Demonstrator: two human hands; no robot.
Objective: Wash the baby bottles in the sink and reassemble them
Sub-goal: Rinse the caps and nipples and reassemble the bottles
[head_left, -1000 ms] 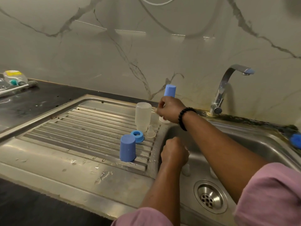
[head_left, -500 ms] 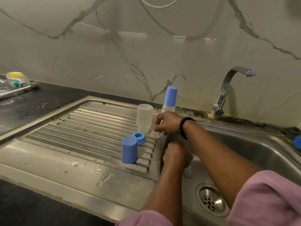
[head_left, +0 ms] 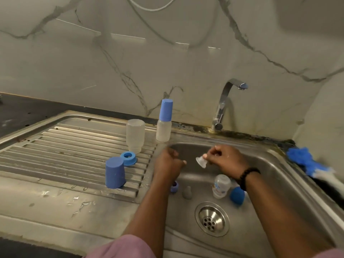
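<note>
My right hand (head_left: 226, 161) pinches a clear silicone teat (head_left: 201, 162) above the sink basin (head_left: 264, 183). My left hand (head_left: 168, 162) is a curled fist beside it, over the basin's left edge; nothing shows in it. An assembled bottle with a blue cap (head_left: 164, 121) stands at the back rim. On the drainboard (head_left: 61, 155) stand an upturned clear bottle (head_left: 135, 135), a blue ring (head_left: 128, 158) and an upturned blue cap (head_left: 114, 173). Down in the basin lie a small clear bottle (head_left: 221, 186), a blue cap (head_left: 236, 195), a grey teat (head_left: 187, 192) and a blue ring (head_left: 174, 186).
The tap (head_left: 226, 103) rises behind the basin, with no water running. The drain (head_left: 211, 218) sits at the basin's front. A blue brush or cloth (head_left: 305, 161) lies on the right rim. Dark countertop (head_left: 24, 112) lies to the far left.
My right hand left the capped bottle standing at the back rim, took a clear teat from the drainboard and carried it over the basin. My left hand rose slightly.
</note>
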